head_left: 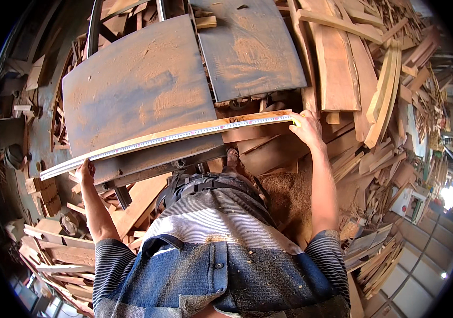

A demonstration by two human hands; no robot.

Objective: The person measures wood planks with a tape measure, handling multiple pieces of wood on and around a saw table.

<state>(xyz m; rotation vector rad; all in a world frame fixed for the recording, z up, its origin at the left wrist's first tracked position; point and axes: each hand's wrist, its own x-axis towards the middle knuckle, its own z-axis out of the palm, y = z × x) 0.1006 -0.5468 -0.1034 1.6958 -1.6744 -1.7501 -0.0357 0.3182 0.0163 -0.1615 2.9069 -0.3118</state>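
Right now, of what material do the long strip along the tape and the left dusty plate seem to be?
Long strip: apparently bare wood, by its matte brown surface. Left dusty plate: probably metal, smooth and dark grey with dull sheen under sawdust.

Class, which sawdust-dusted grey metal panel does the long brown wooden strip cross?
The left grey metal panel: the wooden strip crosses it, but not the right metal panel.

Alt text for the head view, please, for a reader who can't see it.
A person's left hand and right hand hold a tape measure along a narrow board across a dark, dusty tabletop. Cut lumber lies piled around.
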